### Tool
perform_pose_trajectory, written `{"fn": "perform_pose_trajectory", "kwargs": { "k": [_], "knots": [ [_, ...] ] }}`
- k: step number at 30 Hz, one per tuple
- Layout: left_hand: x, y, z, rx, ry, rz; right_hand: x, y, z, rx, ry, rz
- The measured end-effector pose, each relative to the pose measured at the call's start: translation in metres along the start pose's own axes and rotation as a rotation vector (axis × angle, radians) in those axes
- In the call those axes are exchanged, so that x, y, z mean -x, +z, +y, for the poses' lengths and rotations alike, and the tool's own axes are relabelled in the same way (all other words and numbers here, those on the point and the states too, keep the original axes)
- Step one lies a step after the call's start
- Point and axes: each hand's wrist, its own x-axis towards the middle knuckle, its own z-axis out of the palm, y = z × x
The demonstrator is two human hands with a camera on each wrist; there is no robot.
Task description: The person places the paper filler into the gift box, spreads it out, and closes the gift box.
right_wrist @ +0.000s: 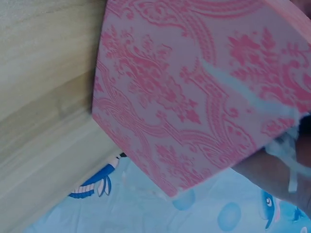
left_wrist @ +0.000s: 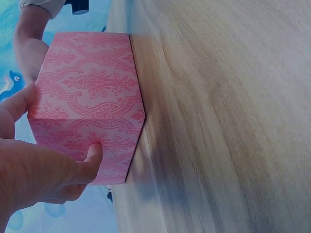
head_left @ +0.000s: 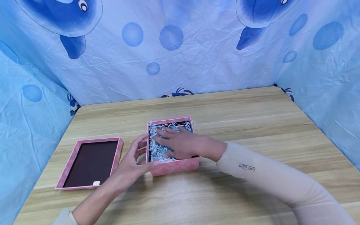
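Observation:
A pink patterned box [head_left: 175, 167] stands without its lid on the table, filled with pale blue shredded paper [head_left: 158, 149]. My left hand [head_left: 132, 164] holds its left side, thumb at the front corner and fingers along the side wall. In the left wrist view, one bent finger [left_wrist: 95, 153] touches the box wall [left_wrist: 87, 82]. Fingers spread, my right hand [head_left: 181, 143] rests on the shredded paper inside the rim. The right wrist view shows mostly the box's outer wall [right_wrist: 155, 92], with a loose paper strip [right_wrist: 243, 92] in front; little of the hand appears there.
To the left, a pink-rimmed lid [head_left: 119, 151] lies with its dark inside facing up and a small white piece [head_left: 96, 183] at its front edge. The wooden table [head_left: 239, 112] meets a blue curtain [head_left: 197, 68] with dolphin prints at the back and sides.

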Motion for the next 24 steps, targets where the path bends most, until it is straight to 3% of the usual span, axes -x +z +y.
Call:
{"fn": "perform_pose_trajectory", "kwargs": {
  "k": [8,24],
  "knots": [
    [0.000,-0.001,0.001,0.007,-0.003,-0.007,0.011,-0.011,-0.002,0.006,-0.037,0.046],
    [-0.001,0.000,0.002,0.013,0.002,-0.005,0.037,-0.026,0.011,-0.090,-0.041,0.121]
  ]
}}
